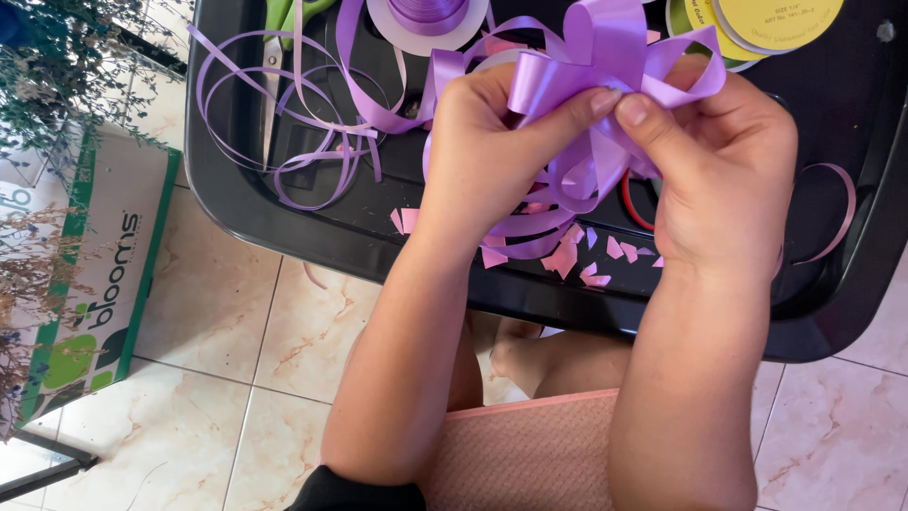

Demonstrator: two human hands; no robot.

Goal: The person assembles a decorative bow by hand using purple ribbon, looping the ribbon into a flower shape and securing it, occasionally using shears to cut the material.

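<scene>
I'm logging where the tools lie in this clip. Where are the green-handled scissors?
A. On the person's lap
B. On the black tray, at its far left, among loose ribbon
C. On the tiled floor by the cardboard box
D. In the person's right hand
B: the scissors lie on the black tray among loose purple ribbon, while both the left hand and right hand hold the purple bow.

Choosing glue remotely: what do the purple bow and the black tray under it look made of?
Purple bow, pinched by the left hand and right hand: thin glossy plastic-type ribbon, judging by its sheen and stiff loops. Black tray: apparently moulded plastic, smooth, with rounded rim and soft highlights.
</scene>
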